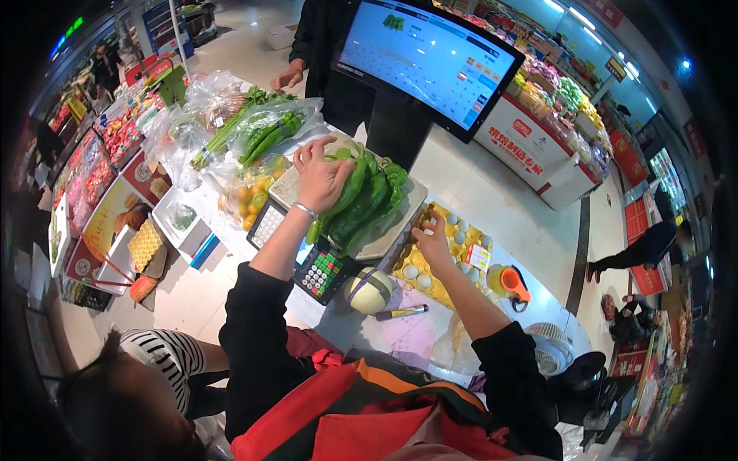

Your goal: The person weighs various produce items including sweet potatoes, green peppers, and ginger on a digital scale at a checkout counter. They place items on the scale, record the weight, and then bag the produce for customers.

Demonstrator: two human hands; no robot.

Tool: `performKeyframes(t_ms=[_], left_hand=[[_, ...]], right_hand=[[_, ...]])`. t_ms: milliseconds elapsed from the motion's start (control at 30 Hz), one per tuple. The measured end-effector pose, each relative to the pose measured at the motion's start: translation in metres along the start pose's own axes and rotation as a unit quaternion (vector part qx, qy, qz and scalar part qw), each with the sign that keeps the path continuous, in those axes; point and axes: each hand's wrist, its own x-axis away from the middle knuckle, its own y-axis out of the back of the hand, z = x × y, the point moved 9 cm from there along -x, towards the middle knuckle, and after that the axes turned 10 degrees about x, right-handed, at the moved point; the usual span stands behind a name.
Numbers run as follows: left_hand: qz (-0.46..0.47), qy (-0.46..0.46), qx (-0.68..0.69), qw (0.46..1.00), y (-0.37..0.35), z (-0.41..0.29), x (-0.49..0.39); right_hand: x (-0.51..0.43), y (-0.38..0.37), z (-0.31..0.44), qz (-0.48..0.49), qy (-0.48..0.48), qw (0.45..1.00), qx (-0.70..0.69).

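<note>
Long green peppers (369, 199) lie heaped on the flat pan of a weighing scale (416, 199). My left hand (323, 176), with a bracelet at the wrist, is at the heap's left side, its fingers bent by the peppers; whether it grips any I cannot tell. My right hand (432, 239) is raised over a yellow egg tray (398, 262) holding several pale eggs, its fingers apart and nothing in them. The scale's keypad (323, 274) shows in front of the pan. A pale round melon (369, 291) with a purple band stands near it, beside a marker pen (402, 312).
A large screen (426, 57) stands behind the scale. Bagged green peppers (274, 135), celery (228, 132) and bagged orange fruit (248, 199) lie left. An orange-and-yellow tape dispenser (510, 282) and a white fan (548, 348) are right. People stand across the counter and at lower left.
</note>
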Motion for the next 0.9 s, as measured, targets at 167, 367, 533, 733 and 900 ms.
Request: performKeyframes(t_ms=[167,367,533,733,900], left_hand=[[-0.060,-0.017,0.034,0.997,0.008,-0.012,-0.002],[0.019,-0.036,-0.036,0.999,-0.010,-0.029,-0.010],[0.065,-0.035,-0.067,0.995,-0.019,-0.037,-0.012],[0.101,-0.041,-0.084,0.991,-0.027,-0.043,-0.013],[0.099,-0.043,-0.086,0.990,-0.024,-0.042,-0.015]], right_hand=[[0.017,0.002,-0.013,0.011,0.004,1.000,0.020],[0.052,-0.004,-0.023,0.031,0.076,0.995,0.065],[0.071,-0.010,-0.043,0.047,0.078,0.993,0.074],[0.084,-0.009,-0.047,0.061,0.086,0.991,0.080],[0.093,-0.007,-0.041,0.061,0.093,0.991,0.079]])
